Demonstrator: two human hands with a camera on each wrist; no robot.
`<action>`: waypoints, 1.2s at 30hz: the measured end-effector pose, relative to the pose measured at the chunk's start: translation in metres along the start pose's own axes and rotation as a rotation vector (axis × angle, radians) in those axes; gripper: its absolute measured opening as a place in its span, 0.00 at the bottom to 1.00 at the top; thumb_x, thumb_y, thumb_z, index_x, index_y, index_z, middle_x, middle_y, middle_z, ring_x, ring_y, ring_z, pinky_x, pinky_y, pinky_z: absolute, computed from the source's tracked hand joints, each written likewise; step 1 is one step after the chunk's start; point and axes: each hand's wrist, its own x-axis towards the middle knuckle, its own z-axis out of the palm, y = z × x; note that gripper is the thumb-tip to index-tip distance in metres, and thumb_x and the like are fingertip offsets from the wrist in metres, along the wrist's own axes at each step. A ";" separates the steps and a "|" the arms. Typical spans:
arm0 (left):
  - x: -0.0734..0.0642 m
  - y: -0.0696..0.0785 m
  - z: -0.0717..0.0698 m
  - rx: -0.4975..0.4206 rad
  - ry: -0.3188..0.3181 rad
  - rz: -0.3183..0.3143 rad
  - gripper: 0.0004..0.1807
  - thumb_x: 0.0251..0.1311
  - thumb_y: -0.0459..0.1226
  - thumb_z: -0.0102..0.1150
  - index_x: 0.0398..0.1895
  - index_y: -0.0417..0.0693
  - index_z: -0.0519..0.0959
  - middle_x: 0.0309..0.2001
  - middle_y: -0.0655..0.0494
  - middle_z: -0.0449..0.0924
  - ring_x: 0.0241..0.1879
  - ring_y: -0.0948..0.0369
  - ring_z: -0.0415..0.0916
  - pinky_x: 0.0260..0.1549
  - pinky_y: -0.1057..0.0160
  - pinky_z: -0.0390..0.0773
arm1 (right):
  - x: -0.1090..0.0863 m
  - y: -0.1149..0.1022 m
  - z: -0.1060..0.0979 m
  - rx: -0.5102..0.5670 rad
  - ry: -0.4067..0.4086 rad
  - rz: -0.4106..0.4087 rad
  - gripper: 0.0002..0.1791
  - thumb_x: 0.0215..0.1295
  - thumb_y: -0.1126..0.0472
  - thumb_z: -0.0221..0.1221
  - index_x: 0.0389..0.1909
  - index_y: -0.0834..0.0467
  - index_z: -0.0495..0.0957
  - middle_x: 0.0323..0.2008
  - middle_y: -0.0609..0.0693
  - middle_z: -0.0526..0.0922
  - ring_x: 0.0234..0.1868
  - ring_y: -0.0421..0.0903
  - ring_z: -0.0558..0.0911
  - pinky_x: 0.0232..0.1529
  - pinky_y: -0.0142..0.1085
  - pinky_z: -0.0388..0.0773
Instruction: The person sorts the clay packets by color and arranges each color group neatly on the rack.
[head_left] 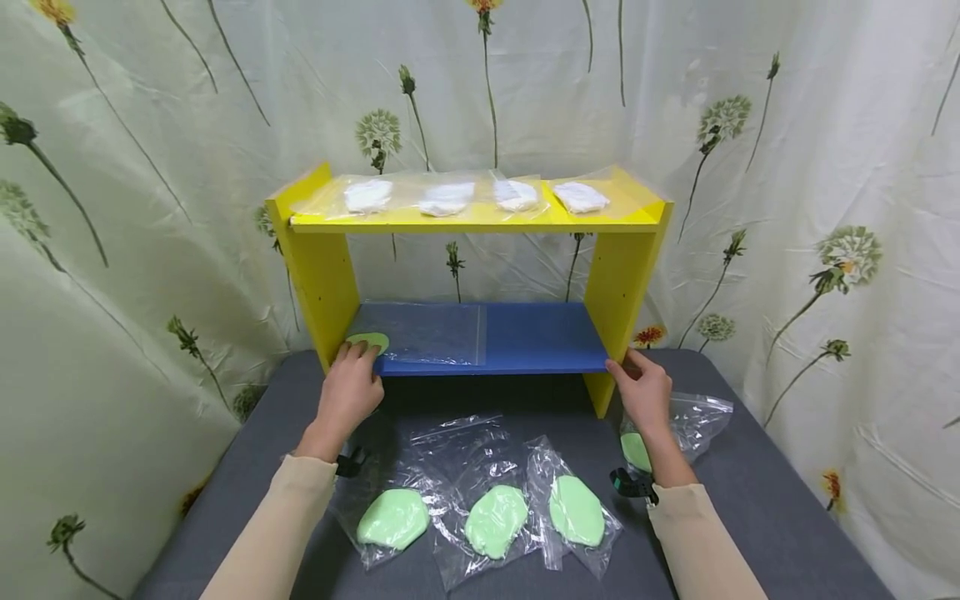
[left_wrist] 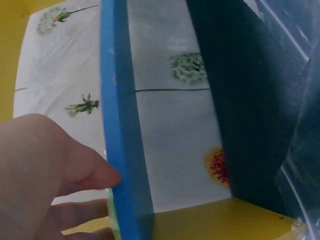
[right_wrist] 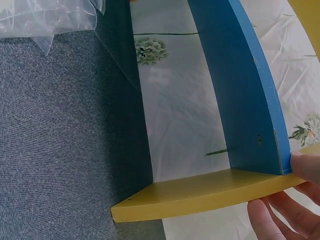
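Note:
My left hand (head_left: 354, 387) is at the left end of the blue shelf (head_left: 540, 333), fingers laid on a flat pale-green slab (head_left: 372, 340) in a clear zip bag (head_left: 435, 333). In the left wrist view the thumb touches the shelf's front edge, and only a sliver of green shows by the fingertips. At the other end my right hand (head_left: 643, 392) grips the yellow side panel (head_left: 624, 292) of the shelf unit. Its thumb is on the corner of the blue shelf and its fingers lie along the panel's outer face, as the right wrist view shows.
Several bagged white pieces (head_left: 447, 198) lie in a row on the yellow top shelf (head_left: 480, 227). In front of the unit, bagged green slabs (head_left: 497, 522) rest on the dark grey table (head_left: 750, 517). Another bagged slab (head_left: 634, 452) is beside the right forearm. A flowered curtain (head_left: 750, 208) hangs behind.

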 end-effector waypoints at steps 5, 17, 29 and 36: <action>-0.002 -0.004 0.005 0.022 0.000 0.033 0.23 0.48 0.28 0.51 0.52 0.36 0.74 0.53 0.39 0.69 0.54 0.42 0.61 0.55 0.46 0.60 | -0.002 0.000 -0.001 0.008 0.002 -0.002 0.22 0.54 0.47 0.62 0.51 0.46 0.78 0.38 0.47 0.83 0.35 0.43 0.81 0.31 0.42 0.78; -0.010 -0.013 0.010 0.072 0.000 0.104 0.26 0.46 0.29 0.48 0.54 0.40 0.73 0.54 0.42 0.69 0.54 0.42 0.61 0.53 0.46 0.63 | -0.006 0.003 0.001 0.017 -0.004 -0.010 0.21 0.55 0.49 0.62 0.51 0.43 0.77 0.37 0.45 0.82 0.35 0.41 0.81 0.32 0.42 0.78; -0.001 -0.013 0.000 0.041 -0.103 0.033 0.27 0.53 0.34 0.52 0.60 0.46 0.69 0.62 0.43 0.61 0.62 0.44 0.53 0.42 0.42 0.71 | -0.002 0.000 0.000 0.010 -0.002 -0.023 0.22 0.54 0.46 0.61 0.52 0.45 0.77 0.37 0.45 0.82 0.35 0.41 0.81 0.32 0.39 0.77; -0.008 -0.010 -0.008 0.025 -0.052 0.122 0.28 0.53 0.33 0.54 0.61 0.50 0.67 0.63 0.42 0.56 0.62 0.44 0.50 0.37 0.46 0.74 | -0.002 -0.002 0.000 0.005 -0.001 -0.024 0.21 0.55 0.48 0.62 0.51 0.45 0.78 0.37 0.45 0.83 0.34 0.41 0.81 0.30 0.39 0.77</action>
